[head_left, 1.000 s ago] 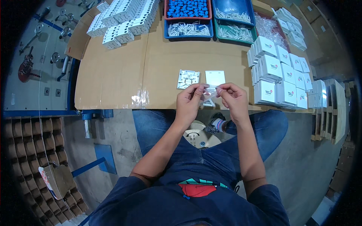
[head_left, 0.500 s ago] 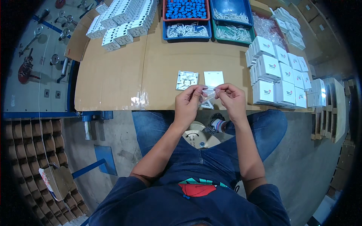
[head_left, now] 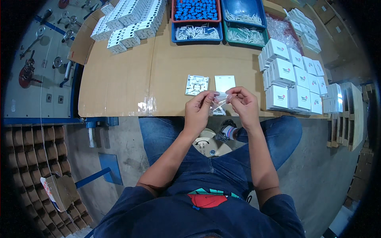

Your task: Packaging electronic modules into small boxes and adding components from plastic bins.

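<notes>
Between my two hands I hold a small clear plastic bag (head_left: 219,104) near the table's front edge. My left hand (head_left: 199,107) pinches its left side between thumb and fingers. On the bag's right side, my right hand (head_left: 243,104) is closed in a similar pinch. Small white pieces show in or behind the clear plastic, but I cannot tell which. Just beyond my left hand lies an open white housing (head_left: 197,85) with its inner fittings facing up. A plain white square cover (head_left: 225,83) lies to its right, beyond the bag.
Far on the cardboard-covered table (head_left: 115,79) stand a tray of blue parts (head_left: 196,10) and trays of white pieces (head_left: 198,32). Stacked white boxes (head_left: 283,71) rise at the right. Rows of white housings (head_left: 129,22) stand at the far left, and clear bags (head_left: 281,31) lie far right.
The clear bag now hangs lower and is spread more between my fingers. My hands have barely moved, and the housing and cover stay in place.
</notes>
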{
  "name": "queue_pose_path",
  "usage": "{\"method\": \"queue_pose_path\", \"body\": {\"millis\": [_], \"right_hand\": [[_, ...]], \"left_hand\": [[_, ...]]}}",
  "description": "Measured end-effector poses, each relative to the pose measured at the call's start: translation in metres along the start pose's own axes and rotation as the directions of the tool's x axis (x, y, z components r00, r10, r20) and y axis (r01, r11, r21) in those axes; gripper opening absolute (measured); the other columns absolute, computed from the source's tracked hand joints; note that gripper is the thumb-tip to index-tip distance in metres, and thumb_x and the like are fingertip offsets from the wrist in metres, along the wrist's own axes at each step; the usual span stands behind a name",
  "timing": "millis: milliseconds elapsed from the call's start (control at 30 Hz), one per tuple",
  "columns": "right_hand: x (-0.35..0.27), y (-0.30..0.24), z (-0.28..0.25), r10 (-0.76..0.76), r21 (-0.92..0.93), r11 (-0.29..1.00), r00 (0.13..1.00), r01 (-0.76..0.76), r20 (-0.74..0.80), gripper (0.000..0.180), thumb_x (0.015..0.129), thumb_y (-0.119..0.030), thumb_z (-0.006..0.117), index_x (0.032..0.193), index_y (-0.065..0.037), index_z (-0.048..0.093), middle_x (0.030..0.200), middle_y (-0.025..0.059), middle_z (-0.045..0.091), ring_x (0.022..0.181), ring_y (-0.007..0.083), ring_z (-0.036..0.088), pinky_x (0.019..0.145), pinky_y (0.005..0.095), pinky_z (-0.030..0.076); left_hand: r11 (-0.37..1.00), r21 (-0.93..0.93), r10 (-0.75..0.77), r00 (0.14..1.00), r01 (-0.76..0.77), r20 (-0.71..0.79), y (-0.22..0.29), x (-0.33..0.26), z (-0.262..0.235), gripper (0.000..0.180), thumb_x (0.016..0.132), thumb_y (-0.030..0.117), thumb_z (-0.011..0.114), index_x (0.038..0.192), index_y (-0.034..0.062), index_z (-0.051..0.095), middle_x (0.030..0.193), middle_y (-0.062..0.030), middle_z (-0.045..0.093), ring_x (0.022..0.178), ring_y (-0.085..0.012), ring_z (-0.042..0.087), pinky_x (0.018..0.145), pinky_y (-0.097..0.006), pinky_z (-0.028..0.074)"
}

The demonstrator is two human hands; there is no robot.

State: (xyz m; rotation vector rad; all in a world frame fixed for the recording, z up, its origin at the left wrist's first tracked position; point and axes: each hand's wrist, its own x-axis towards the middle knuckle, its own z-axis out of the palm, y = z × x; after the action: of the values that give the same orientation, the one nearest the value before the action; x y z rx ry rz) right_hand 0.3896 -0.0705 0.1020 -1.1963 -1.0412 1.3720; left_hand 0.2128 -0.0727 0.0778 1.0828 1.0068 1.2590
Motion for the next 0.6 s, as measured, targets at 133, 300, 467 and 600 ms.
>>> {"method": "queue_pose_path", "body": {"millis": [133,300,467,600], "right_hand": [[-0.0024,-0.0043,0.0034,0.013,0.005,1.000,1.000,-0.013,0.001,0.012,0.094,0.001,0.068,0.105,0.004,0.070,0.095,0.0037,0.070,0.084,0.0075,0.065,0.077,0.0214,0.052],[-0.0015,0.0016,0.0012,-0.035,-0.081,0.996,0.999,0.036,0.019,0.011,0.095,0.001,0.068,0.106,0.003,0.071,0.095,0.0024,0.070,0.082,0.0048,0.064,0.072,0.0190,0.049],[-0.0022,0.0010,0.0005,0.013,-0.043,0.999,1.000,-0.012,0.025,0.009,0.096,0.000,0.069,0.104,0.002,0.071,0.087,-0.0005,0.069,0.074,0.0023,0.061,0.063,0.0170,0.044],[-0.0024,0.0012,0.0000,0.045,-0.031,0.999,0.999,-0.044,0.013,0.008,0.096,-0.001,0.069,0.103,0.002,0.071,0.087,-0.0009,0.069,0.073,0.0019,0.060,0.062,0.0166,0.043]], "left_hand": [[1.000,0.000,-0.005,1.000,0.005,0.005,0.0032,-0.0016,0.0008,0.027,0.108,0.020,0.059,0.114,-0.0034,0.072,0.090,-0.0040,0.071,0.086,-0.0088,0.065,0.078,-0.024,0.053],[1.000,-0.022,-0.001,1.000,0.001,-0.017,-0.0021,-0.0019,0.0000,0.027,0.107,0.020,0.060,0.113,-0.0040,0.072,0.092,-0.0045,0.072,0.086,-0.0086,0.065,0.078,-0.024,0.052],[1.000,-0.002,-0.002,1.000,0.002,-0.013,-0.0031,-0.0020,-0.0008,0.027,0.107,0.019,0.060,0.114,-0.0042,0.072,0.093,-0.0048,0.073,0.086,-0.0085,0.065,0.078,-0.024,0.052],[1.000,-0.013,-0.013,1.000,0.013,-0.013,-0.0002,-0.0028,0.0006,0.026,0.107,0.019,0.060,0.114,-0.0033,0.072,0.093,-0.0039,0.072,0.086,-0.0083,0.064,0.077,-0.024,0.052]]}}
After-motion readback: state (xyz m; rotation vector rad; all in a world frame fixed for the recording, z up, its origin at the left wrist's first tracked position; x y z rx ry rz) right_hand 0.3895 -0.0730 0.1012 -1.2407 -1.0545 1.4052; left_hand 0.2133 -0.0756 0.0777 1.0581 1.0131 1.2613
